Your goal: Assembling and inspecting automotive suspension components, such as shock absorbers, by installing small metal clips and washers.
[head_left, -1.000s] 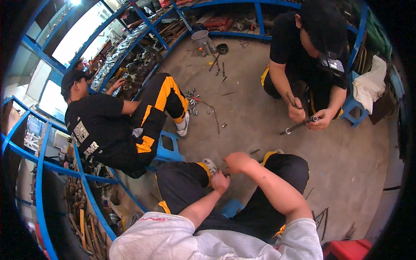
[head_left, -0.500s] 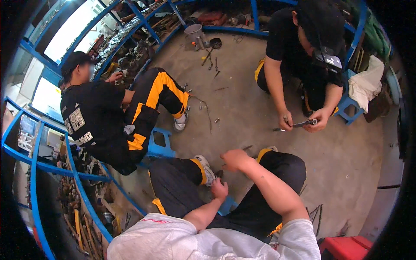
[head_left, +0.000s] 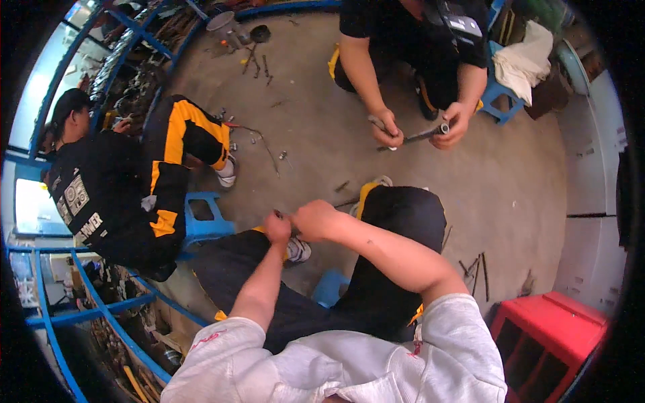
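Observation:
My left hand is closed around a small dark piece that I cannot make out, held above my bent legs and shoe. Right beside it, my right hand has its fingers curled, touching or nearly touching the left; whatever it grips is hidden behind its back. A short dark rod and a longer thin bar lie on the floor just beyond my hands. Under my legs is part of a blue plastic stool.
A co-worker opposite holds a dark bar with a socket end. Another person sits left by blue shelving. Small metal fittings, a bucket, loose rods, a red stool and grey cabinets surround me.
My view has swung, so the surroundings sit higher and further left. My left hand has risen to meet my right hand. The co-worker opposite still handles the dark bar.

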A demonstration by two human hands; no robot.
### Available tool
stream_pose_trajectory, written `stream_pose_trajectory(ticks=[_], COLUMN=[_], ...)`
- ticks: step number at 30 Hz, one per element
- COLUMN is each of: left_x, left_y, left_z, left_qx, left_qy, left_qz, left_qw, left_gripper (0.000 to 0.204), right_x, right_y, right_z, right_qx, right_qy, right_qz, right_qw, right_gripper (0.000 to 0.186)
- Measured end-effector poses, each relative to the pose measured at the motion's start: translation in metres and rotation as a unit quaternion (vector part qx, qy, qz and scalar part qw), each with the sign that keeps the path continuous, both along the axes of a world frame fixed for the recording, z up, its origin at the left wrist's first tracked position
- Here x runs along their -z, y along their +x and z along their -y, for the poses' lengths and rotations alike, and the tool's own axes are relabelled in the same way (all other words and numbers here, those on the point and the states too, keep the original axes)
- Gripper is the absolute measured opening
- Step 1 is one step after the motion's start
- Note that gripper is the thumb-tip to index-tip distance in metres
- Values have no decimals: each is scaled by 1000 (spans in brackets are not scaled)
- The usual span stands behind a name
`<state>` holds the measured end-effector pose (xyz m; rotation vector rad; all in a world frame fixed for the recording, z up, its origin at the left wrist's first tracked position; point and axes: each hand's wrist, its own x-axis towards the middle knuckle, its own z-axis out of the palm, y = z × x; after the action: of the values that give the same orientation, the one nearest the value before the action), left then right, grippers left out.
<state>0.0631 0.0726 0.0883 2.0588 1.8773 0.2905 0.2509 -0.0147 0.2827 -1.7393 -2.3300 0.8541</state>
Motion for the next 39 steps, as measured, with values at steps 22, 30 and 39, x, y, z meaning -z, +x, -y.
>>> stream_pose_trajectory(ticks=[22,30,39], left_x=[9,1,3], left_y=[-4,1,5], left_z=[-36,-8,65], left_qx=[-43,-39,34], left_qy=[-16,-43,16], left_qz=[-34,2,14], left_qw=[998,998,999], left_gripper=[27,31,30], right_x=[7,12,7], right_y=[-14,-1,11], right_z=[-4,-20,-33], right_qx=[-45,-16,-22], right_qy=[-44,-69,-74], right_qz=[34,1,11], right_qw=[997,997,997], right_gripper=[28,27,32])
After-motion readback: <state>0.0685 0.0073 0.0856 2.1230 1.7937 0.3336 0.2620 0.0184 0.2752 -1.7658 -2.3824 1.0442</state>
